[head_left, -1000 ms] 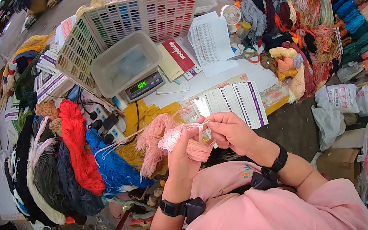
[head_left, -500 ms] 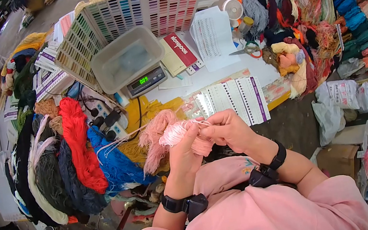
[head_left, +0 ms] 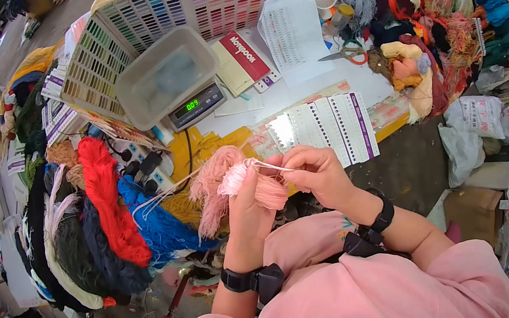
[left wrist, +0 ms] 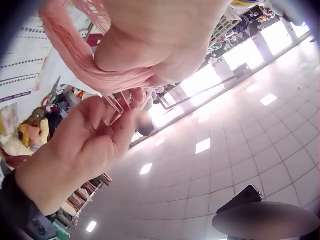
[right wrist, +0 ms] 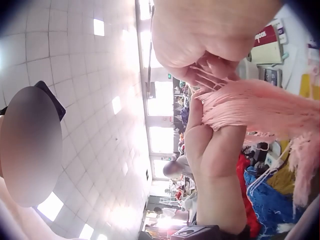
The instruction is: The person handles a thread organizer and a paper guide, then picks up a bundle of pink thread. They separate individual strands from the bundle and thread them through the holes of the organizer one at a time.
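Left hand [head_left: 249,217] grips pink yarn [head_left: 271,194] by the worktop [head_left: 360,88] edge, right hand [head_left: 319,176] close by pinches strands [head_left: 269,166], apparently separating them; next pull likely needs firm hold, light tension.

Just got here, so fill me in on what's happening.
A person in a pink top is handling a skein of pale pink yarn over the near edge of a worktable. The left hand grips the skein, while the right hand pinches a few strands drawn out from it. Beyond them, a plastic tub sits on a digital scale reading 0.09, with a shade card standing behind.
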A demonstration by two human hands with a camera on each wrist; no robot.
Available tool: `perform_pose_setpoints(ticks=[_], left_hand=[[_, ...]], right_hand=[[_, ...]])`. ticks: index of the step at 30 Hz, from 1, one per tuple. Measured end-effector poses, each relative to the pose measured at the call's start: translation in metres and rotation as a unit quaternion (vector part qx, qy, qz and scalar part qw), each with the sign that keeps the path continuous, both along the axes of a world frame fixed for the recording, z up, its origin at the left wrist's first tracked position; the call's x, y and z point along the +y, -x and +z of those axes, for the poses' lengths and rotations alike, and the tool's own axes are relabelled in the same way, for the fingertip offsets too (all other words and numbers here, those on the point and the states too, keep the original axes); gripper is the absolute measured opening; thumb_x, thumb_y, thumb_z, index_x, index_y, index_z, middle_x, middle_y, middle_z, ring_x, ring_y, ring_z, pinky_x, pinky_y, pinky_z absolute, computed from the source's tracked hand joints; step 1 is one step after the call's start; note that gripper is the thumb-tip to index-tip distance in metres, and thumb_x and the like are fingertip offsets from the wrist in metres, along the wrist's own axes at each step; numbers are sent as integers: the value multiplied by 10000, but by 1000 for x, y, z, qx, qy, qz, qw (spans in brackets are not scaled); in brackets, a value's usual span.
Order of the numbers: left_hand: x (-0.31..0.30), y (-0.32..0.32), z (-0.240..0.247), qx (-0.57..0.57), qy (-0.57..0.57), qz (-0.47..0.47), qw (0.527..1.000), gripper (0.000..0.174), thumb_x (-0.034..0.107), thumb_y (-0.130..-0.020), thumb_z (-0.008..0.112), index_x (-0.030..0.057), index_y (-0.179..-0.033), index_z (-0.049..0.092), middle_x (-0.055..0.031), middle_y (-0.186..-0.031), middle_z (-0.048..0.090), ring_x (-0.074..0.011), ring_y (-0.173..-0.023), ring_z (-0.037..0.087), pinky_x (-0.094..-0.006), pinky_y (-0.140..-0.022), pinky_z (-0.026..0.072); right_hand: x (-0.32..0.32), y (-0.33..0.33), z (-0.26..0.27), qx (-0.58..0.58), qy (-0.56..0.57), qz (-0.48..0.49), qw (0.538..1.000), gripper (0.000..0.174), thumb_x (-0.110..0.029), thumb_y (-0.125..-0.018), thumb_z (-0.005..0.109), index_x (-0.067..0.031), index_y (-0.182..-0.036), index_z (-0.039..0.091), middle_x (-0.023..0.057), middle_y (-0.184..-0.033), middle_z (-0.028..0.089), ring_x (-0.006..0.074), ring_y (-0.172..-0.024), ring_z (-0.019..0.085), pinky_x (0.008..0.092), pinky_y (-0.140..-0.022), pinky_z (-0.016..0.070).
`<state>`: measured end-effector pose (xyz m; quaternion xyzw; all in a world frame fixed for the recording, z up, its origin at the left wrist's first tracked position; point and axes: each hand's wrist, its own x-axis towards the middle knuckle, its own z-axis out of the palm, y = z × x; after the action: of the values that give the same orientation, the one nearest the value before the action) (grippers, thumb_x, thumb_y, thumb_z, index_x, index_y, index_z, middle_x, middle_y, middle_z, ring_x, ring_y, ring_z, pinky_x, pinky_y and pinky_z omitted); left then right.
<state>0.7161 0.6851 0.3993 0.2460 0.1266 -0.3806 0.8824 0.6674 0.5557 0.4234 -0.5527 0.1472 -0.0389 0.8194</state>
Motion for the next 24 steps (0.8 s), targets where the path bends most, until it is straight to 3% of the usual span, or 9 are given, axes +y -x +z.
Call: perform_pose_setpoints(ticks=[4, 8, 14, 17, 20, 21, 22, 23, 24], left_hand=[[-14, -6, -2, -48, -15, -10, 999, 264, 202, -870, 439, -8, -1025, 483, -176, -1049, 531, -239, -940, 536, -356, -790, 452], [-32, -13, 5, -64, -81, 0, 995, 294, 214, -875, 428, -15, -1054, 473, -190, -1075, 517, -251, -1003, 512, -358, -808, 452], [-43, -33, 9, -43, -106, -55, 992, 299, 176, -883, 401, -46, -1077, 456, -88, -825, 570, -131, -674, 566, -242, -575, 482], [18, -47, -45, 124, 81, 160, 976, 164, 91, -882, 340, -24, -919, 450, 33, -608, 422, 16, -404, 361, -124, -363, 282], [147, -55, -128, 261, 195, 299, 897, 105, -9, -791, 359, 44, -715, 407, -32, -625, 413, -88, -449, 375, -209, -407, 310], [191, -53, -144, 85, -124, 278, 949, 86, -25, -751, 399, -6, -796, 470, -68, -738, 488, -129, -558, 464, -222, -494, 379], [235, -52, -159, -8, -481, 194, 855, 192, -41, -711, 439, -57, -878, 534, -104, -852, 563, -170, -668, 554, -235, -582, 448], [241, -45, -127, -251, -682, 40, 686, 259, -35, -654, 523, -77, -904, 573, -117, -857, 590, -176, -751, 564, -273, -679, 460], [294, -48, -135, -171, -803, -3, 571, 185, -24, -620, 570, -63, -798, 600, -85, -738, 596, -150, -702, 549, -269, -669, 452]], right_hand=[[-33, -3, -2, 97, -230, 60, 966, 41, -68, -776, 573, -27, -777, 574, 9, -622, 535, 52, -514, 473, 172, -462, 363], [-65, -4, -16, 108, -194, 68, 973, 64, -98, -785, 576, -37, -777, 560, 19, -634, 565, 52, -499, 462, 173, -456, 364], [-115, -8, -30, 55, -169, 8, 984, 46, -91, -807, 534, -52, -793, 554, 58, -831, 576, 67, -509, 474, 175, -458, 372], [-165, -4, -54, -35, -390, -76, 917, 80, -127, -841, 473, -66, -824, 521, 74, -842, 556, 90, -606, 505, 201, -465, 408], [-240, 5, -102, 15, -366, -134, 921, 147, -107, -825, 464, -22, -707, 488, 49, -620, 479, 120, -556, 458, 314, -700, 455], [-276, 11, -125, 53, -338, -140, 929, 165, -75, -795, 479, -8, -645, 467, 46, -536, 434, 139, -518, 417, 339, -782, 426], [-310, 17, -138, 115, -275, -231, 926, 196, -76, -785, 465, -17, -600, 445, 40, -494, 383, 146, -502, 389, 321, -783, 427], [-351, 17, -140, 191, -149, -376, 894, 191, -79, -770, 470, -44, -587, 430, 25, -511, 364, 133, -501, 378, 307, -765, 432], [-401, 32, -143, 103, -23, -356, 929, 188, -68, -756, 474, -71, -574, 427, 4, -529, 367, 119, -515, 390, 273, -717, 436]])
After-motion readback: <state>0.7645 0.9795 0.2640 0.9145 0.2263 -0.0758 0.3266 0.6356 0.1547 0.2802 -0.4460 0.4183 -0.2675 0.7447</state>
